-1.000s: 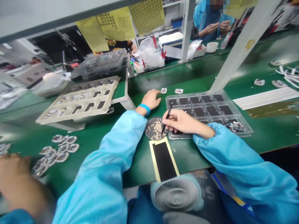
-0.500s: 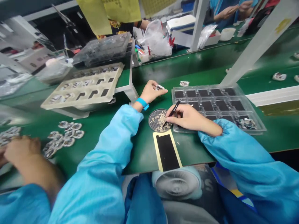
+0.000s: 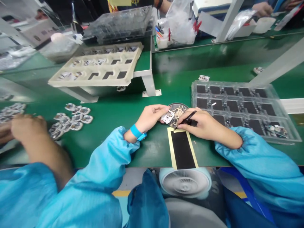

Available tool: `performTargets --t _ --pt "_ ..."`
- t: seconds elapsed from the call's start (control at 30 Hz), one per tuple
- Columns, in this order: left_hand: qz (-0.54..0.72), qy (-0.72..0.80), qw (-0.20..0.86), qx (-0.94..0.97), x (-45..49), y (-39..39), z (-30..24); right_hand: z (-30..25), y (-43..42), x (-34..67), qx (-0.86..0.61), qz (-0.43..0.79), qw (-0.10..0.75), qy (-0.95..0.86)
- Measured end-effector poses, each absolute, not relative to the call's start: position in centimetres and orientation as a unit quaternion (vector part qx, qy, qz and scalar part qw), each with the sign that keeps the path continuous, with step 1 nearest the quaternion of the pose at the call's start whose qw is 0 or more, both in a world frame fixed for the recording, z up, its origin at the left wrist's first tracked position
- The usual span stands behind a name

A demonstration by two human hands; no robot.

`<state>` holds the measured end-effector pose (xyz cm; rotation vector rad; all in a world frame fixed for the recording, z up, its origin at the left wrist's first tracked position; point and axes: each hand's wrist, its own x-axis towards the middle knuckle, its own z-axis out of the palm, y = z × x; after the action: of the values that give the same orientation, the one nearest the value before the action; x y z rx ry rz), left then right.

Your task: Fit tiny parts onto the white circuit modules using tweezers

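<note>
My left hand [image 3: 150, 119] pinches a small white electronic part [image 3: 168, 117] at the left edge of a round dark dish [image 3: 176, 105]. Many tiny beige pieces lie in that dish. In my right hand [image 3: 205, 124] are black tweezers [image 3: 188, 119], held like a pen. Their tip points down near the dish's lower edge, at the top of a black strip [image 3: 182, 150] with yellow borders. Whether the tips grip a tiny piece is too small to tell. My right fingers cover part of the dish.
A clear plastic tray [image 3: 244, 95] of dark-floored pockets lies at right. A cream tray [image 3: 97, 65] rests on a raised stand [image 3: 148, 84]. Several white parts [image 3: 71, 118] are grouped at left, beside a co-worker's hand [image 3: 28, 128]. A fan [image 3: 185, 183] sits below the table edge.
My left hand has come down and nearer with the white part, from beyond the dish to its left edge. The tweezers' tip has shifted from over the dish toward the strip's top.
</note>
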<state>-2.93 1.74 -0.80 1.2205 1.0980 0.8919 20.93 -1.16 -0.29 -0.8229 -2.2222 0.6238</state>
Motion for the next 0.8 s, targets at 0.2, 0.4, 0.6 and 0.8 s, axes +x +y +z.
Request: performTargets --t 0.2,0.4,0.6,0.8 --pt "0.373 0.479 0.615 0.504 -2.55 1.12 -0.57 -0.25 -1.21 20.73 -0.310 0.242 0.341 -0.854" --pt "0.382 0.469 0.627 0.491 -2.33 0.94 -0.21 -0.17 -1.21 20.67 -0.307 0.253 0.333 -0.855" --pt "0.387 0.473 0.642 0.464 -2.20 0.92 0.12 -0.43 -1.24 20.64 -0.310 0.236 0.336 -0.857" --pt "0.396 0.469 0.647 0.452 -2.17 0.73 0.08 0.52 -1.88 20.98 -0.333 0.229 0.409 -0.818"
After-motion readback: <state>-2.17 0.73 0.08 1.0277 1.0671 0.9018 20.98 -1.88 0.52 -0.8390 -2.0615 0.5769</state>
